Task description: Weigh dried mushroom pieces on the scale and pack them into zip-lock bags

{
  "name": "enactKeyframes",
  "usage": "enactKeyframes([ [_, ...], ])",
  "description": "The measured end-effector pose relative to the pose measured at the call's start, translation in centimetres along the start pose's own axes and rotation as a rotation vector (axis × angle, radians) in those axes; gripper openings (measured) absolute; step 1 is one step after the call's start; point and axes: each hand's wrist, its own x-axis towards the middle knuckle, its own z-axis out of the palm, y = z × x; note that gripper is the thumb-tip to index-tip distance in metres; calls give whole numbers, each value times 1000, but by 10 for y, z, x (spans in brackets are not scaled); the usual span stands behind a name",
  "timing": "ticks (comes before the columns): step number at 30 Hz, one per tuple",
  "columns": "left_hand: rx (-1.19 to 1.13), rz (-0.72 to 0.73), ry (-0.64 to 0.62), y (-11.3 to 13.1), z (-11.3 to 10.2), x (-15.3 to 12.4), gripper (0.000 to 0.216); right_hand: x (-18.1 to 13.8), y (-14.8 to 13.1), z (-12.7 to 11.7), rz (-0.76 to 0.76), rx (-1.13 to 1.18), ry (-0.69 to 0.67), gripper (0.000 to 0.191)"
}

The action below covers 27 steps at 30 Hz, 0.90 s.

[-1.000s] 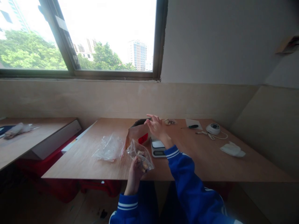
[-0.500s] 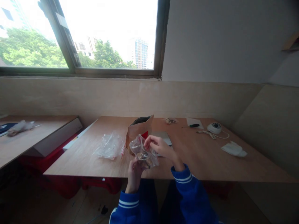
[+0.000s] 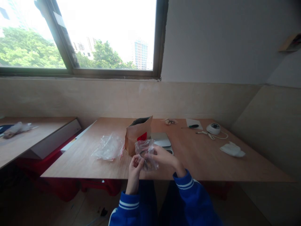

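A small clear plastic bag point(image 3: 144, 147) with brown pieces inside is held between both my hands above the near edge of the wooden table point(image 3: 197, 160). My left hand point(image 3: 135, 164) pinches its lower left side. My right hand point(image 3: 162, 156) grips its right side, fingers curled onto the plastic. Just behind the bag stands an open brown paper bag point(image 3: 137, 133) with a red patch. A small white kitchen scale point(image 3: 162, 140) sits right of it.
A pile of empty clear bags point(image 3: 108, 147) lies left of the paper bag. At the far right are a green-handled screwdriver point(image 3: 193, 126), a white round device with a cord point(image 3: 213, 128) and a crumpled white cloth point(image 3: 231, 150). A second table point(image 3: 35, 138) stands to the left.
My right hand came back from the paper bag's mouth and now grips the small clear bag alongside my left hand. The bag has been drawn in between both hands.
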Motion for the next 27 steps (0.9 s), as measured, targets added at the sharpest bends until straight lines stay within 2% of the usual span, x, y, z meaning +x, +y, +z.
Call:
enactKeyframes([
  [5, 8, 57, 13, 1, -1, 1, 30, -3, 2, 2, 48, 30, 94, 34],
  [9, -8, 14, -3, 3, 3, -1, 30, -5, 8, 4, 75, 87, 182, 35],
  [13, -79, -23, 40, 3, 1, 0, 33, -7, 14, 3, 66, 202, 221, 33],
  [18, -167, -21, 57, 6, -5, 3, 27, -8, 12, 0, 183, 400, 299, 37],
  [21, -200, -33, 76, 8, -7, 3, 27, -8, 11, 0, 188, 429, 328, 37],
  [27, -191, -133, -48, 12, -4, 0, 45, -2, 9, 8, 139, 408, 351, 35],
])
